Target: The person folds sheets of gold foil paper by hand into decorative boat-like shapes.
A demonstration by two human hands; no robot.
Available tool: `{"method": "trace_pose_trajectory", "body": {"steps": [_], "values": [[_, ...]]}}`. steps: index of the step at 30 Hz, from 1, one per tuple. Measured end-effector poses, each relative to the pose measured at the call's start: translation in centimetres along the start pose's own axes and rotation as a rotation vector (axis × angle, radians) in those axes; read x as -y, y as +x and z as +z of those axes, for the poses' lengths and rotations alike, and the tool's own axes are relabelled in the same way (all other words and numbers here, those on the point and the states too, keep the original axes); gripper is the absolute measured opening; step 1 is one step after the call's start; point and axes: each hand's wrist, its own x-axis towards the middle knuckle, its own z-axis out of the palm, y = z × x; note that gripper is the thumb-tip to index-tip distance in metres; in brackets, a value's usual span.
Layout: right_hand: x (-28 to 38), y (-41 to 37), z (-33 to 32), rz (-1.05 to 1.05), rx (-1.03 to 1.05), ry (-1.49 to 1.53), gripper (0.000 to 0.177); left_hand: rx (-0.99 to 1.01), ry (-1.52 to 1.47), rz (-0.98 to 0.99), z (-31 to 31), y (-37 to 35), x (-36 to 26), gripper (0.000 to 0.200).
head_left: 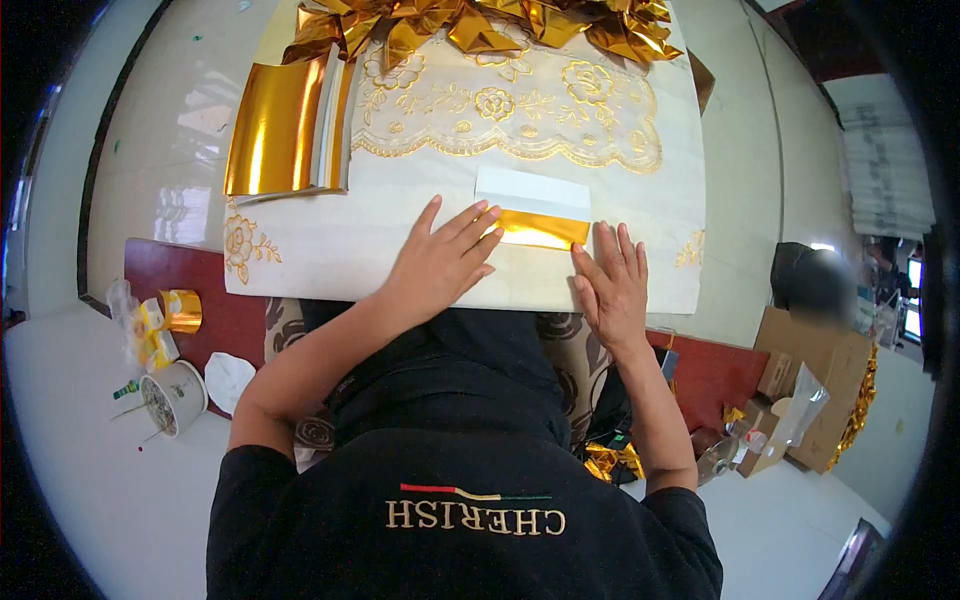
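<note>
A small sheet [533, 193], white on its upper part, has a shiny gold folded strip [540, 229] along its lower edge, on the embroidered tablecloth [400, 180]. My left hand [437, 262] lies with fingers spread, its fingertips on the left end of the gold strip. At the strip's right end my right hand [615, 290] rests flat, fingers apart, the index fingertip touching the corner. Neither hand grips anything. To the upper left lies a stack of gold sheets [272, 130] with white undersides, slightly curled.
Crumpled gold foil pieces [480, 28] lie along the table's far edge. Down on the left are a gold roll [181, 311], a white cup [173, 398] and plastic packets. Cardboard boxes [815, 370] and a clear bag [803, 405] stand at the right.
</note>
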Motion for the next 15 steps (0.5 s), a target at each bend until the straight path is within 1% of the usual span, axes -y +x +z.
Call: {"method": "trace_pose_trajectory", "body": {"steps": [4, 7, 10, 15], "values": [[0.1, 0.1, 0.2, -0.009, -0.036, -0.003, 0.038, -0.109, 0.010, 0.110, 0.1, 0.8, 1.6, 0.031], [0.0, 0.6, 0.1, -0.006, -0.069, -0.028, 0.037, -0.178, 0.060, 0.209, -0.7, 1.5, 2.3, 0.023], [-0.2, 1.1, 0.1, -0.020, -0.098, -0.042, 0.037, -0.207, 0.047, 0.237, -0.5, 1.8, 2.4, 0.023], [-0.5, 2.1, -0.2, -0.043, -0.144, -0.058, 0.038, -0.284, 0.074, 0.192, -0.2, 2.2, 1.1, 0.016]]}}
